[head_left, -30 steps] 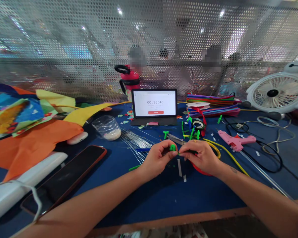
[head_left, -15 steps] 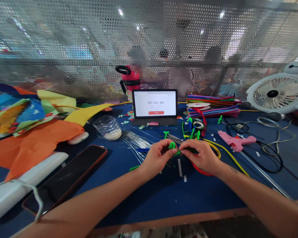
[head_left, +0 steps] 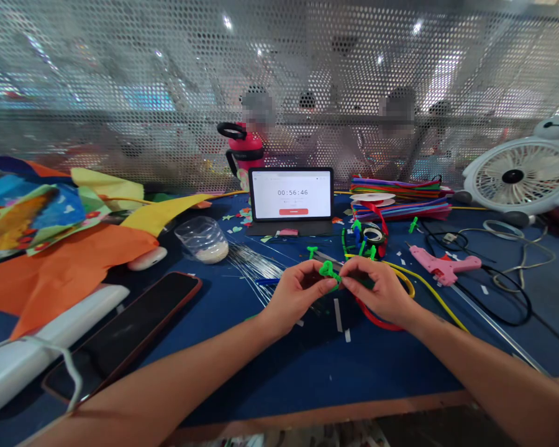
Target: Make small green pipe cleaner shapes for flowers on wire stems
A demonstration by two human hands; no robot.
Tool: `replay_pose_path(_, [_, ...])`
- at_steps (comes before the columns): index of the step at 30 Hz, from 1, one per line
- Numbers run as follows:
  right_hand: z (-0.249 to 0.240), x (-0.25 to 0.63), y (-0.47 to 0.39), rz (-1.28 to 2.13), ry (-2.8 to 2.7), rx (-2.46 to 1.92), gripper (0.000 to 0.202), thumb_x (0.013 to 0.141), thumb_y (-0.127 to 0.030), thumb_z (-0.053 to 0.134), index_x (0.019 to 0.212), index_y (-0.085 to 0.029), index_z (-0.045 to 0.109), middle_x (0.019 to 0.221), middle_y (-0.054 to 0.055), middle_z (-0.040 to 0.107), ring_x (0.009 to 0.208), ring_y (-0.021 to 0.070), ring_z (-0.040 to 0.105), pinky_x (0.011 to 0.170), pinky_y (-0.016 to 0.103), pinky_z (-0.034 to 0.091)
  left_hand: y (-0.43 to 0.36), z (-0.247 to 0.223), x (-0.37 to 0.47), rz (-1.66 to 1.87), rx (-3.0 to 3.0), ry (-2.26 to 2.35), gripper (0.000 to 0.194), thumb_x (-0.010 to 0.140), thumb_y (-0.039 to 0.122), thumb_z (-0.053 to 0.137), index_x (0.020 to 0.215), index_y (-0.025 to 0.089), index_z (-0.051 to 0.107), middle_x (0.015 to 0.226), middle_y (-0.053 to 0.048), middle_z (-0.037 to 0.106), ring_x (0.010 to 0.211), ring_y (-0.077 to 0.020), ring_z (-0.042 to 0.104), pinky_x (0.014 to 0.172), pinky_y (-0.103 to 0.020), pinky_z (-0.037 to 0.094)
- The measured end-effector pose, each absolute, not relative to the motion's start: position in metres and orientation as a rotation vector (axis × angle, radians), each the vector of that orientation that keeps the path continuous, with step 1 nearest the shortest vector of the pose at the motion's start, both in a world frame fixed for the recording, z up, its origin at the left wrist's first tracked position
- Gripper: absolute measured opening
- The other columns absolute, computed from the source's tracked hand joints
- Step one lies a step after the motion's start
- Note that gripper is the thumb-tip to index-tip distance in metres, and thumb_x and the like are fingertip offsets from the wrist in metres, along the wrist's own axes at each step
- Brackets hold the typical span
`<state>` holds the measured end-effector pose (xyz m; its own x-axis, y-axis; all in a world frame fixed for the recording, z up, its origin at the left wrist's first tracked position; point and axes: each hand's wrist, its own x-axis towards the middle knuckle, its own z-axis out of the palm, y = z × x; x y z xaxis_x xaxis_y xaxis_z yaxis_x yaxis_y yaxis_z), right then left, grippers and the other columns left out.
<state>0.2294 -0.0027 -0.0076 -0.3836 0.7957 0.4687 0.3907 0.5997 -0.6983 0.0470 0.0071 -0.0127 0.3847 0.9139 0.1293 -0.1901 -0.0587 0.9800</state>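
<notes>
A bent green pipe cleaner (head_left: 328, 269) is held between both hands above the middle of the table. My left hand (head_left: 298, 290) pinches its left side with thumb and fingers. My right hand (head_left: 375, 287) closes thumb and fingertips on its right end; the fingers cover part of it. Scissors (head_left: 327, 258) lie partly hidden behind the hands, beside a small green pipe-cleaner piece (head_left: 312, 252). Thin wires (head_left: 256, 267) spread out left of my left hand. A red ring (head_left: 377, 318) and a yellow ring (head_left: 405, 279) sit under and beside my right hand.
A tablet (head_left: 292, 194) showing a timer stands at the back, with a pink bottle (head_left: 246, 152) behind it. Right are pipe-cleaner bundles (head_left: 400, 198), a pink glue gun (head_left: 442, 264) and a fan (head_left: 517, 174). Left are a clear cup (head_left: 202, 241), a phone (head_left: 125, 335) and orange felt (head_left: 74, 254).
The green pipe cleaner has turned in my fingers and shows more of its bent loop. The right fingertips have moved slightly, meeting its right end. Both arms stay nearly in place.
</notes>
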Motion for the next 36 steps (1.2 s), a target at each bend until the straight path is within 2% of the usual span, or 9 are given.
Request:
replay_pose_path(6, [-0.0054,0.2269,-0.0041,0.59,-2.044,-0.941,0.006,0.085,-0.021,0.051,0.082,-0.019,0.056,0.071,-0.001,0.058,0.062,0.0104,0.053,0.058,0.021,0.04,0.0062,-0.0133,0.0466,1.057,1.318,0.747,0.019,0.07,0.027,0.072,0.078,0.015,0.062,0.072,0.003,0.057,0.066,-0.0075,0.05,0.065,-0.019,0.039])
replay_pose_path(11, [-0.0053,0.2285,-0.0045,0.386,-2.131,-0.896,0.007,0.086,-0.018,0.05,0.083,-0.02,0.057,0.078,0.001,0.063,0.071,0.0124,0.057,0.067,0.023,0.042,0.0083,-0.013,0.0452,1.025,1.402,0.776,0.021,0.073,0.033,0.069,0.077,0.014,0.059,0.07,0.002,0.053,0.065,-0.0089,0.047,0.062,-0.021,0.037])
replay_pose_path(16, [-0.0074,0.2305,-0.0033,0.252,-2.198,-0.844,0.009,0.088,-0.018,0.048,0.085,-0.02,0.057,0.08,0.0,0.065,0.072,0.012,0.058,0.068,0.023,0.041,0.0095,-0.012,0.0436,0.992,1.634,0.833,0.021,0.078,0.034,0.061,0.075,0.014,0.055,0.07,0.002,0.047,0.066,-0.0099,0.041,0.062,-0.022,0.035])
replay_pose_path(21, [-0.0085,0.2298,-0.004,0.271,-2.171,-0.887,0.008,0.086,-0.025,0.055,0.092,-0.021,0.058,0.084,0.0,0.067,0.073,0.0117,0.06,0.068,0.022,0.042,0.0068,-0.0122,0.0435,1.047,1.641,0.856,0.021,0.082,0.034,0.057,0.079,0.014,0.053,0.068,0.003,0.044,0.062,-0.0089,0.037,0.057,-0.02,0.032])
replay_pose_path(24, [-0.0095,0.2291,-0.0043,0.264,-2.147,-0.924,0.012,0.083,-0.03,0.06,0.091,-0.021,0.059,0.081,-0.001,0.067,0.069,0.0117,0.06,0.064,0.022,0.042,0.0045,-0.0125,0.0444,1.071,1.634,0.851,0.021,0.082,0.033,0.057,0.077,0.014,0.052,0.068,0.003,0.044,0.063,-0.0084,0.038,0.057,-0.02,0.033])
replay_pose_path(27, [-0.0106,0.229,-0.0044,0.225,-2.117,-0.905,0.006,0.086,-0.025,0.056,0.084,-0.02,0.059,0.077,-0.001,0.066,0.068,0.011,0.06,0.065,0.021,0.042,0.0028,-0.0124,0.0453,1.073,1.653,0.833,0.02,0.082,0.032,0.058,0.078,0.013,0.052,0.069,0.003,0.045,0.064,-0.0081,0.039,0.059,-0.02,0.034])
replay_pose_path(36, [-0.0111,0.2309,-0.0037,0.196,-2.133,-0.842,0.008,0.086,-0.018,0.054,0.082,-0.02,0.061,0.074,-0.001,0.067,0.068,0.0111,0.061,0.065,0.022,0.042,0.0076,-0.0107,0.0427,1.086,1.907,0.835,0.015,0.081,0.027,0.06,0.077,0.013,0.057,0.073,-0.001,0.053,0.07,-0.0115,0.048,0.066,-0.023,0.039])
